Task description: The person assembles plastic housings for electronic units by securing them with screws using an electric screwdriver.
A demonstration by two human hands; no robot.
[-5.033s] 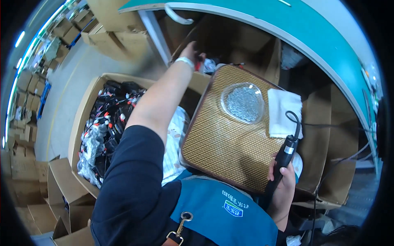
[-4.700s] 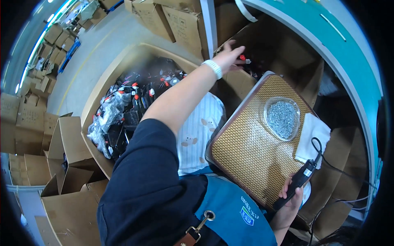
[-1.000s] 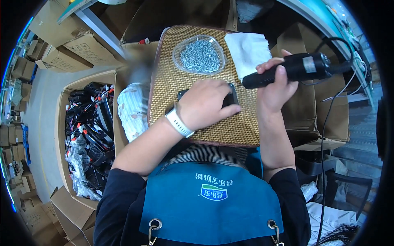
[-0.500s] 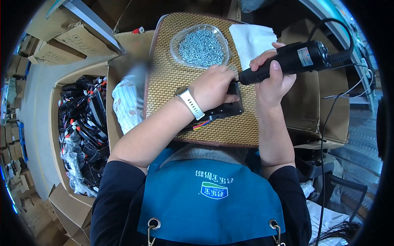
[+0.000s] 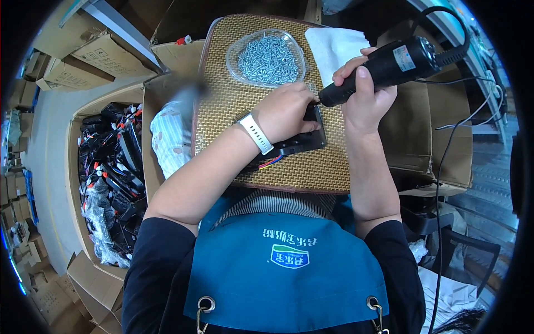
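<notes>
My left hand (image 5: 286, 111) presses down on a flat black part (image 5: 300, 142) with coloured wires, lying on a woven tan mat (image 5: 222, 111). My right hand (image 5: 364, 94) grips a black electric screwdriver (image 5: 389, 64), its tip resting at the part's upper edge beside my left fingers. A clear dish of small silver screws (image 5: 268, 55) sits just beyond on the mat.
A white cloth (image 5: 334, 47) lies to the right of the dish. A large cardboard box (image 5: 75, 167) to my left holds several black wired parts (image 5: 111, 172). More cartons (image 5: 94, 53) stand around, and the screwdriver's cable (image 5: 445, 145) hangs at right.
Five seconds ago my left arm reached into the box at left. Since then it came back to the mat with the black part, and the screwdriver tip moved down onto it.
</notes>
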